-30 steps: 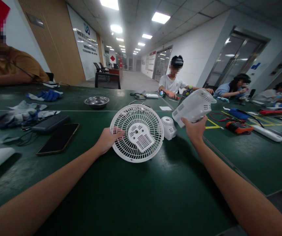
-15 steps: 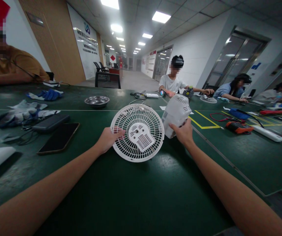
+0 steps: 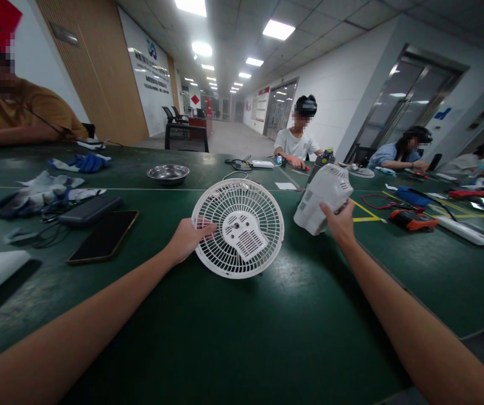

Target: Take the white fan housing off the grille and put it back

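My left hand (image 3: 188, 239) grips the left rim of a round white fan grille (image 3: 245, 235), its thumb over the front and its fingers behind the bars. The grille is tilted toward me above the green table (image 3: 225, 337), with a slotted plate at its centre. To its right, apart from it, my right hand (image 3: 341, 220) is closed around a white plastic fan housing (image 3: 324, 197) with vent slots at its top. The fingers behind the housing are partly hidden.
A metal bowl (image 3: 168, 173) stands beyond the grille. On the left lie a phone (image 3: 103, 236), a dark case (image 3: 91, 211) and work gloves (image 3: 41, 194). An orange multimeter (image 3: 413, 220) and a white power strip (image 3: 464, 230) are at right. Co-workers sit around the table; one (image 3: 295, 143) is opposite.
My right hand has carried the fan housing to the right, widening the gap to the grille. My left hand and the grille have hardly moved. The co-worker opposite has drawn an arm in.
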`<action>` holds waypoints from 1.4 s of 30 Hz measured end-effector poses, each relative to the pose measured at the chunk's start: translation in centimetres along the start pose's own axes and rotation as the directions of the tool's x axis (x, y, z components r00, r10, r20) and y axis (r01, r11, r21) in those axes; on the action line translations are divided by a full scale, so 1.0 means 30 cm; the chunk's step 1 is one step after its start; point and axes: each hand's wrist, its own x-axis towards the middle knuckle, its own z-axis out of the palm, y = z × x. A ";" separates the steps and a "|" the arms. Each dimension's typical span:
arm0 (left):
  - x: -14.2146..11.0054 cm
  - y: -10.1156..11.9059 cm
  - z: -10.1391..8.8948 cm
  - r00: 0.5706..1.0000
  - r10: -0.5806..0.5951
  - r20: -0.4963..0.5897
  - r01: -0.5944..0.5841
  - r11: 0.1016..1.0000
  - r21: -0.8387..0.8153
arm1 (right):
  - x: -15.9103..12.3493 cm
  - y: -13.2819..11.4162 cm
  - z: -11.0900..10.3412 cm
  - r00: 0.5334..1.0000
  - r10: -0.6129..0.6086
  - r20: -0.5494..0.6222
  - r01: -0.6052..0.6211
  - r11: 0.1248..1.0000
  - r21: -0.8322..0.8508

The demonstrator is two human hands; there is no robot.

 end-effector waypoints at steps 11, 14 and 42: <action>0.000 0.001 0.011 0.999 0.018 -0.036 -0.018 1.000 0.002 | 0.039 0.007 -0.010 0.979 -0.166 -0.117 0.180 0.976 0.124; 0.003 -0.003 0.008 0.999 0.024 -0.031 -0.024 1.000 0.012 | 0.039 -0.002 -0.019 0.963 -0.236 -0.131 0.243 0.969 0.041; -0.013 0.020 0.016 0.999 0.037 -0.006 -0.037 0.999 -0.020 | -0.231 -0.122 0.180 0.831 -0.123 0.543 0.333 0.892 -0.307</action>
